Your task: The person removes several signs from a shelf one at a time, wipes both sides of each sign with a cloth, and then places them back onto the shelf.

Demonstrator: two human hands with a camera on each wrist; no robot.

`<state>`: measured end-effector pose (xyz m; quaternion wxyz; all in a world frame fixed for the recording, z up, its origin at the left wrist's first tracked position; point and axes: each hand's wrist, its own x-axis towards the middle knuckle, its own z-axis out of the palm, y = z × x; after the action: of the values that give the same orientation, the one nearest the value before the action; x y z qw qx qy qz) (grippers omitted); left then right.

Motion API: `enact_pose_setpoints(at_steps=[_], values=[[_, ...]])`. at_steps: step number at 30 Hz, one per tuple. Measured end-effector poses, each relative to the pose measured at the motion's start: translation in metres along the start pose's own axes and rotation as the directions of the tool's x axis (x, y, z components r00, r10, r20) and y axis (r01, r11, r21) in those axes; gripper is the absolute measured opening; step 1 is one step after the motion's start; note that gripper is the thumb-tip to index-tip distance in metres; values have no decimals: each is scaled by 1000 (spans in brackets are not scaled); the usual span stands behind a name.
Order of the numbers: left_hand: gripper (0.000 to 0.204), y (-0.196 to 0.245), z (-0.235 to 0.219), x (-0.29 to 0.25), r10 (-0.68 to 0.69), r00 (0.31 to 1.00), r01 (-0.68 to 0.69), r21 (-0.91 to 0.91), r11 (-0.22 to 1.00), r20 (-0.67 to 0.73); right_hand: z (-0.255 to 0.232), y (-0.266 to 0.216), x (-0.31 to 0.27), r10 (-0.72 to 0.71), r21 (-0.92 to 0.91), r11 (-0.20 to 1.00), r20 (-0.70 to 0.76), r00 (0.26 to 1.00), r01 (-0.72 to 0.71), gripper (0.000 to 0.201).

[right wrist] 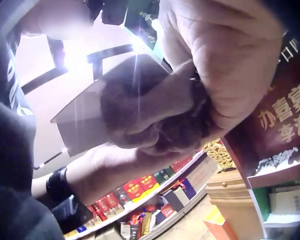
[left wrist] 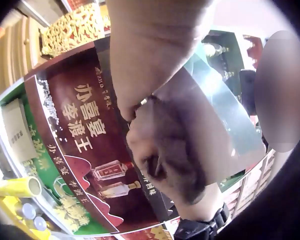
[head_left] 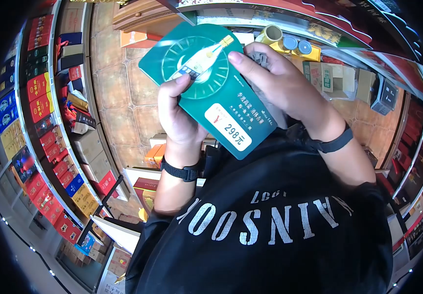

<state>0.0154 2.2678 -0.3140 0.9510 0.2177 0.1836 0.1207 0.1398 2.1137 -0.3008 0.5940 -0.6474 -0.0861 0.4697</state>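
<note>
A green price sign (head_left: 206, 105) with a picture of a white bottle and a white label reading 298元 is held up in front of the chest in the head view. My left hand (head_left: 179, 115) grips its lower left edge, thumb across the printed face and fingers behind. At the right edge, my right hand (head_left: 285, 83) has its thumb on the face and holds a grey cloth (head_left: 259, 60) against the sign. In the left wrist view the cloth (left wrist: 177, 147) bunches over the sign's plain back (left wrist: 210, 130).
Shelves of red, blue and gold boxes (head_left: 40, 105) curve along the left. A display shelf with a dark red printed panel (left wrist: 90, 120) stands ahead. Near it are a yellow cylinder (head_left: 271, 34) and blue-topped cans (head_left: 297, 45). Tiled floor (head_left: 118, 83) lies below.
</note>
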Motion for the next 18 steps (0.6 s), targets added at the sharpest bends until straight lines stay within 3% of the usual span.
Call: enact_pose_setpoints(at_steps=[1, 2, 4, 5, 6, 7, 8, 9, 10, 11, 12, 13, 14, 16, 18], values=[[58, -1, -2, 2, 3, 998, 2, -75, 997, 67, -12, -16, -6, 79, -39, 996, 89, 993, -75, 40], [59, -1, -2, 2, 13, 991, 6, -149, 989, 132, -17, -4, -4, -42, 6, 999, 16, 999, 42, 35], [61, 7, 3, -1, -36, 998, 33, 46, 998, 54, -36, -4, -2, -89, 129, 987, -95, 991, 101, 29], [64, 9, 3, -1, -59, 997, 53, 115, 992, 45, -39, -6, -1, -185, 203, 956, -139, 973, 210, 24], [66, 9, 3, -2, -86, 996, 78, 183, 980, 37, -40, -9, 2, -287, 144, 938, -195, 938, 317, 23], [56, 4, 1, -4, -74, 997, 69, 142, 988, 31, -35, -17, 0, -328, -20, 942, -245, 912, 334, 28], [57, -1, -4, -5, -83, 990, 79, 42, 996, 111, -25, -28, -4, -378, -185, 924, -287, 880, 336, 32], [59, -7, -10, -6, -84, 978, 96, -57, 994, 191, 1, -51, -11, -403, 62, 905, -189, 895, 421, 35], [60, -11, -11, -6, -76, 960, 120, -153, 981, 269, -4, -24, 9, -717, -471, 640, -81, 693, 607, 35], [68, -12, -6, -8, -76, 985, 74, 15, 997, 158, 8, -16, 8, -752, -553, 546, 7, 659, 629, 39], [76, -15, -4, -6, -92, 985, 110, -122, 986, 143, 24, -12, 6, -774, -623, 442, 100, 626, 646, 44], [79, -16, 3, -3, -73, 994, 83, -131, 988, 79, 31, -4, 3, -790, -656, 327, 205, 578, 681, 47], [81, -15, 8, -1, -53, 999, 54, -140, 989, 13, 35, -2, -6, -764, -631, 308, 283, 580, 712, 48], [77, 0, -36, -4, -171, 981, 177, -68, 982, 89, 44, 2, -24, -695, -568, 284, 432, 574, 772, 50], [84, 2, -32, -6, -166, 986, 166, -75, 983, -2, 33, 6, -40, -618, -470, 343, 539, 572, 813, 48]])
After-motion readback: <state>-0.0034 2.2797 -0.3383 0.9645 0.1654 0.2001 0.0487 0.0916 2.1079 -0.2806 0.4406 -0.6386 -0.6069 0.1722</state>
